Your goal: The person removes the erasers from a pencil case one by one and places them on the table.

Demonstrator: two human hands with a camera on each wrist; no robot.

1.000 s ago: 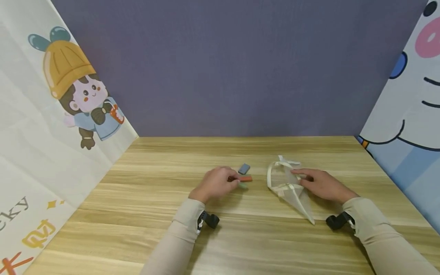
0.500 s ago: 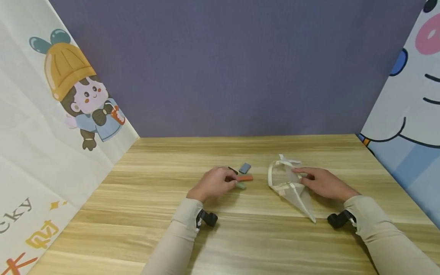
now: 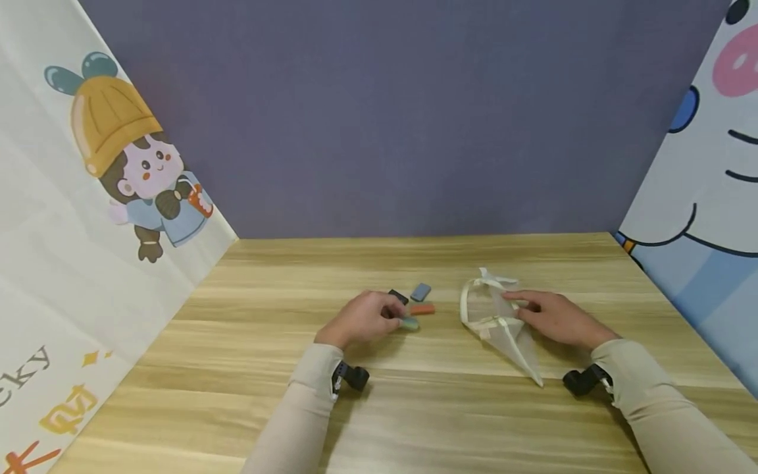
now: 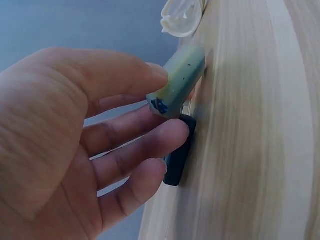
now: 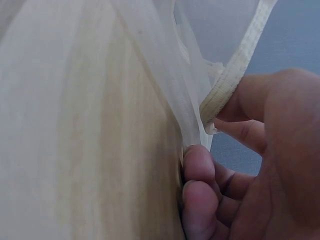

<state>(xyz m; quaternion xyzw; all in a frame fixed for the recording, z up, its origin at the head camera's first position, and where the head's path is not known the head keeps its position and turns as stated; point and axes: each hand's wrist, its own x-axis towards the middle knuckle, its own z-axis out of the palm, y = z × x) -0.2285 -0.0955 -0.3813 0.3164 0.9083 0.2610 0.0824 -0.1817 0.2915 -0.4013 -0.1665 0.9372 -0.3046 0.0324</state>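
Note:
My left hand [image 3: 367, 319] pinches a pale green eraser [image 3: 409, 324] between thumb and fingers. In the left wrist view the eraser [image 4: 179, 77] shows a yellowish patch and dark blue marks at its near end; my other fingers are spread loosely below it. Just beyond that hand lie a black block [image 3: 399, 297], an orange-red block [image 3: 423, 309] and a grey-blue block [image 3: 421, 292]. To their right, a white mesh bag [image 3: 509, 336] lies with its mouth held wide. My right hand [image 3: 556, 320] grips its right side, at the trimmed rim [image 5: 235, 65] in the right wrist view.
A wood-grain table [image 3: 237, 368] carries everything. Behind it stands a grey-purple panel [image 3: 379, 118]. Cartoon-printed sheets flank both sides, one at left [image 3: 35, 197] and one at right [image 3: 699, 210].
My left hand has drawn slightly back and left with the green eraser, uncovering more of the black block. My right hand and the mesh bag have stayed in place.

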